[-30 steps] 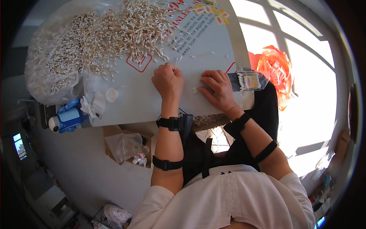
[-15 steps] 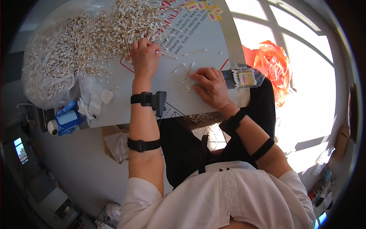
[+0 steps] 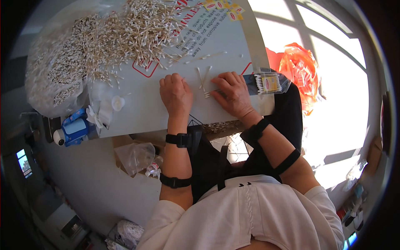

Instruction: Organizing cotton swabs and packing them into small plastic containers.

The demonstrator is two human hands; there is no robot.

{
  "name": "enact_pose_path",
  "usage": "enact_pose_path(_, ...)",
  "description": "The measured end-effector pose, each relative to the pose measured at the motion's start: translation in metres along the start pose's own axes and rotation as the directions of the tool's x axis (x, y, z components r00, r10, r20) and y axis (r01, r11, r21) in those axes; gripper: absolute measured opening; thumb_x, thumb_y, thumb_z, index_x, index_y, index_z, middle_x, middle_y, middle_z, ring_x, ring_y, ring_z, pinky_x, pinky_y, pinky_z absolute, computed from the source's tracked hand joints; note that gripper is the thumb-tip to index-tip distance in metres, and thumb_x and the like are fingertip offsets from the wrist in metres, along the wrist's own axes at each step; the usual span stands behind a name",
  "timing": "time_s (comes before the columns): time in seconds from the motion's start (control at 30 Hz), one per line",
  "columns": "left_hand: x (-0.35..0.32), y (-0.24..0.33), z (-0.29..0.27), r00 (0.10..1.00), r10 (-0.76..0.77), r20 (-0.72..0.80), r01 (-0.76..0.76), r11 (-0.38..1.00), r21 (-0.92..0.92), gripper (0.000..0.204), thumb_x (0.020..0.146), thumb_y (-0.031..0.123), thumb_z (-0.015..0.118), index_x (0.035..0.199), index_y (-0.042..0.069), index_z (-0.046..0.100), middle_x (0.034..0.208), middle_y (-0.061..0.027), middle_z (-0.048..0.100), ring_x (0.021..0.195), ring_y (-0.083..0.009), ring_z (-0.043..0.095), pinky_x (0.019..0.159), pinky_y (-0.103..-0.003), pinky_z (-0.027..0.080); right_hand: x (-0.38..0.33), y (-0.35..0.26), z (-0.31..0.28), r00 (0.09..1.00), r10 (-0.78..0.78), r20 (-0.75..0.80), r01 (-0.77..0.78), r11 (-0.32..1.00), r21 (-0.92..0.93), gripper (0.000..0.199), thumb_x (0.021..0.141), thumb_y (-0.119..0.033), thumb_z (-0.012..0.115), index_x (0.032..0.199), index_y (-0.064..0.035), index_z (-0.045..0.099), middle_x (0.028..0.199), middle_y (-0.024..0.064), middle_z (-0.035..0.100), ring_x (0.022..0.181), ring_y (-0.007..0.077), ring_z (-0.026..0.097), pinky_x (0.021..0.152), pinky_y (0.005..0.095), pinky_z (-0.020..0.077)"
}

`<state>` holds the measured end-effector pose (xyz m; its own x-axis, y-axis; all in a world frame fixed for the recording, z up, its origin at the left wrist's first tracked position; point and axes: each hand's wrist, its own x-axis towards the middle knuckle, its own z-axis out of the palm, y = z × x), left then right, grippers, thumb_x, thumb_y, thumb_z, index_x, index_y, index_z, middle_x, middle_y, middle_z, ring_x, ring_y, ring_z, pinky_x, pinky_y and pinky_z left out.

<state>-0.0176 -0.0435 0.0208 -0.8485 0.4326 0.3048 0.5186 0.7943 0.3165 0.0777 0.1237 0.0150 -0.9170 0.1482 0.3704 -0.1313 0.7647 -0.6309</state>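
My left hand [image 3: 176, 93] is closed above the table, its fingers curled under; whatever they hold is hidden. To its right, my right hand [image 3: 233, 95] rests on the tabletop with bent fingers and thumb closed around a few cotton swabs, whose white tips [image 3: 207, 95] poke out at the left. Two loose swabs [image 3: 203, 78] lie crossed between the hands. A clear packet of cotton swabs [image 3: 267, 83] with a yellow label lies just right of my right hand. Beyond my left hand spreads a big heap of cotton swabs [image 3: 137, 33].
A clear plastic bag [image 3: 37, 83] full of swabs lies at the left. Near it are a blue-and-white bottle [image 3: 73, 130] and a small white round piece [image 3: 118, 103]. Yellow labels [image 3: 225, 8] sit at the far edge, an orange bag [image 3: 299, 71] to the right. Below stands a cardboard box [image 3: 123, 156].
My left hand has drawn back from the swab heap, toward me and rightward, closer to my right hand. A few loose swabs near there are gone from view. My right hand has barely moved.
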Motion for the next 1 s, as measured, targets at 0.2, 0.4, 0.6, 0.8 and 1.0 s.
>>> enact_pose_path(0.2, -0.047, 0.011, -0.043, 0.881, 0.035, 0.471, 0.016, 0.995, -0.103, 0.012, 0.078, 0.000, 0.064, 0.087, 0.003, 0.057, 0.086, -0.0122, 0.059, 0.077, -0.0328, 0.059, 0.067, -0.044, 0.049, -0.003, 0.000, -0.008, 0.995, -0.002, 0.103, 0.003, 1.000, -0.004, 0.034, 0.072, -0.022, 0.075, 0.103, -0.0137, 0.065, 0.101, 0.0041, 0.055, 0.094, 0.0225, 0.054, 0.082, 0.0380, 0.0403)
enact_pose_path(0.4, 0.022, -0.013, -0.024, 0.995, -0.079, 0.059, 0.095, 0.928, -0.361, 0.009, 0.079, 0.002, 0.064, 0.086, 0.006, 0.062, 0.088, -0.0128, 0.061, 0.083, -0.0336, 0.061, 0.071, -0.046, 0.049, -0.002, 0.002, -0.005, 0.998, -0.027, 0.063, 0.025, 0.999, 0.036, 0.028, 0.071, -0.023, 0.076, 0.095, -0.0126, 0.065, 0.101, 0.0048, 0.056, 0.097, 0.0243, 0.054, 0.083, 0.0380, 0.0394)
enact_pose_path(0.6, 0.090, -0.042, 0.001, 0.979, 0.159, 0.129, -0.164, 0.986, 0.027, 0.017, 0.072, -0.002, 0.070, 0.086, 0.007, 0.065, 0.084, -0.0108, 0.058, 0.091, -0.0319, 0.059, 0.074, -0.045, 0.049, -0.001, 0.001, -0.007, 0.998, -0.015, 0.061, 0.013, 0.999, 0.034, 0.027, 0.072, -0.022, 0.075, 0.095, -0.0118, 0.065, 0.102, 0.0049, 0.057, 0.098, 0.0250, 0.054, 0.084, 0.0382, 0.0397)
enact_pose_path(0.8, 0.089, -0.049, 0.002, 0.994, -0.077, 0.076, 0.104, 0.869, -0.483, 0.010, 0.075, 0.000, 0.071, 0.083, 0.005, 0.066, 0.079, -0.0049, 0.060, 0.071, -0.0196, 0.060, 0.065, -0.033, 0.050, -0.001, 0.001, -0.007, 0.998, -0.010, 0.069, 0.007, 0.999, 0.044, 0.028, 0.072, -0.021, 0.074, 0.096, -0.0112, 0.064, 0.102, 0.0050, 0.057, 0.098, 0.0255, 0.054, 0.085, 0.0382, 0.0398)
enact_pose_path(1.0, 0.022, -0.021, -0.055, 0.896, -0.126, 0.426, 0.396, 0.660, -0.638, 0.008, 0.079, -0.002, 0.069, 0.082, 0.001, 0.062, 0.075, 0.0011, 0.061, 0.071, -0.0057, 0.055, 0.064, -0.022, 0.046, -0.004, 0.006, -0.006, 0.999, -0.005, 0.041, 0.003, 0.999, 0.051, 0.027, 0.072, -0.020, 0.074, 0.095, -0.0104, 0.064, 0.102, 0.0055, 0.057, 0.098, 0.0260, 0.055, 0.085, 0.0384, 0.0401)
